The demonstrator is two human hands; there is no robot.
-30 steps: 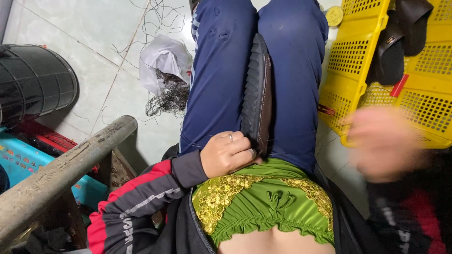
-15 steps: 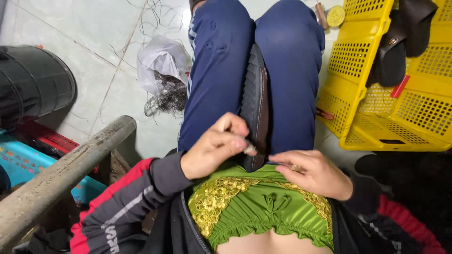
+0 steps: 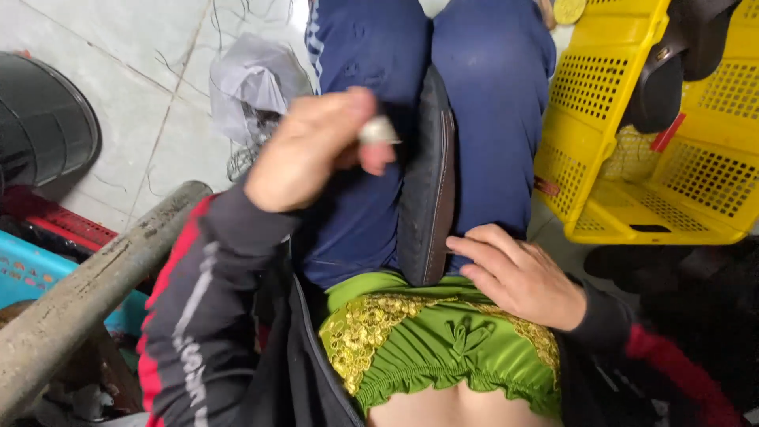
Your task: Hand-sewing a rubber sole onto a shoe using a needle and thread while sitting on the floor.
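Change: since half a second ago the left hand (image 3: 304, 154) has risen off the lap, blurred, pinching a small pale object (image 3: 379, 130).
Right hand (image 3: 518, 273): fingers laid flat, unclenched, on the dark leather piece (image 3: 427, 182), grasping nothing.
Leather piece: wedged upright between the blue-trousered knees.
Around: yellow crate (image 3: 632, 150) at right, metal pipe (image 3: 87, 292) and black bin (image 3: 43, 119) at left, plastic bag (image 3: 253, 79) on the floor.

There are two hands: one left hand (image 3: 304, 154) and one right hand (image 3: 518, 277). One dark shoe sole (image 3: 427, 182) lies between two blue legs (image 3: 494, 103). One yellow basket (image 3: 656, 158) stands right. One black bucket (image 3: 43, 126) stands far left. One grey pipe (image 3: 95, 281) lies near left.
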